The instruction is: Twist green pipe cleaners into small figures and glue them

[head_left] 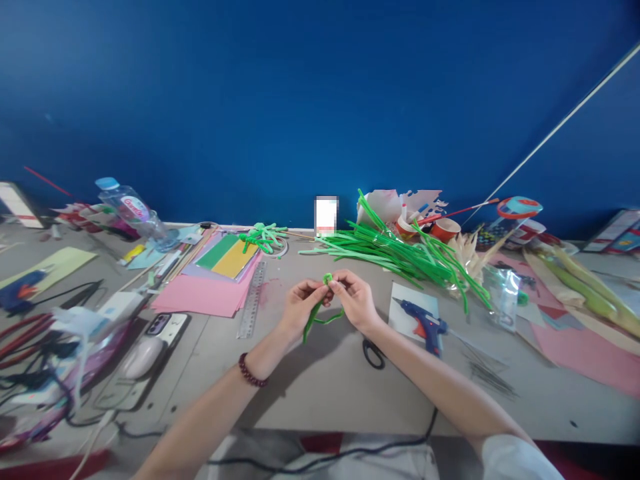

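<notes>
Both hands meet above the middle of the table, pinching a green pipe cleaner (310, 323) between the fingertips. Its top end is bunched into a small curl, while loose lengths hang below the fingers. My left hand (301, 303), with a dark bead bracelet on the wrist, is closed on it from the left. From the other side my right hand (357, 300) pinches it near the curl. Beyond the hands lies a large bundle of green pipe cleaners (400, 257). A black scissors handle (373, 355) shows beside my right forearm, which hides the blades.
A blue glue gun (425, 325) lies on a white sheet at right. Left of the hands are a clear ruler (251, 300), pink paper (200, 295) and a phone (143, 363). A plastic bottle (131, 207) leans at back left. A black cable (320, 460) crosses below the table's front edge.
</notes>
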Motion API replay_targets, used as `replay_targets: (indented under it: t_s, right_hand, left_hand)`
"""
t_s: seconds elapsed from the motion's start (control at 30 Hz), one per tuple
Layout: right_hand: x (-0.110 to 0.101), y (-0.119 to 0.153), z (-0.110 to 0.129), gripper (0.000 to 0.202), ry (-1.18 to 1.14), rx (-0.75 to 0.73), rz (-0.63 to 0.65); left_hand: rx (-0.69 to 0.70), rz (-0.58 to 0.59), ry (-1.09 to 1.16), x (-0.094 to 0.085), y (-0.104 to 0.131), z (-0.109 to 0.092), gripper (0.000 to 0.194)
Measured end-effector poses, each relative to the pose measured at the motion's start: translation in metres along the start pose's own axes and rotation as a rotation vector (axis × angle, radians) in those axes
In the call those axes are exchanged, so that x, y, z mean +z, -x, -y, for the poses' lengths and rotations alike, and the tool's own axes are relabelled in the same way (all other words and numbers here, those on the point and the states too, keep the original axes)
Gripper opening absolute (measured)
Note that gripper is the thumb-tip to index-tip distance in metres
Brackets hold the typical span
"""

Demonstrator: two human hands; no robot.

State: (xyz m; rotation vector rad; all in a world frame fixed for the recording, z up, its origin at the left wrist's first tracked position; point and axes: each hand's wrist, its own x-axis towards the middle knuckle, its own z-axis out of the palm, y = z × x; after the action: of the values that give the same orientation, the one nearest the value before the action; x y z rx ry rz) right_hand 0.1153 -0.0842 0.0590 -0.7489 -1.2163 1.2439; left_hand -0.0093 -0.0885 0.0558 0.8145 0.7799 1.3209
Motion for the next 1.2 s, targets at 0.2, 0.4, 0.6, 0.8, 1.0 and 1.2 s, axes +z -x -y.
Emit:
replay_targets:
  t_s: [0.2,0.4,0.6,0.8,1.0,1.2]
  right_hand:
    - [0.001,0.003,-0.006,0.028,0.009,-0.004,-0.019]
    - [-0.001,0.002,-0.005,0.024,0.014,-0.007,-0.012]
    - [-0.005,-0.005,-0.006,0.022,0.033,0.036,-0.042]
    - [-0.01,-0.007,-0.013,0.024,0.208,0.003,-0.033]
    - [-0.012,-0.007,-0.016,0.022,0.295,-0.049,0.035]
    - [-0.01,-0.004,-0.019,0.02,0.251,-0.075,0.067]
  left_hand:
    - [-0.021,-0.006,-0.012,0.003,0.003,0.001,0.03]
    - [-0.019,-0.033,0.028,-0.001,-0.001,0.002,0.027]
    - [0.085,-0.059,-0.079,-0.001,-0.002,-0.002,0.028]
    - [0.343,-0.071,-0.363,-0.007,0.0,-0.003,0.017]
    - [0.336,0.006,-0.428,-0.009,-0.002,-0.002,0.012]
    - [0.33,0.036,-0.439,-0.013,-0.004,0.0,0.012]
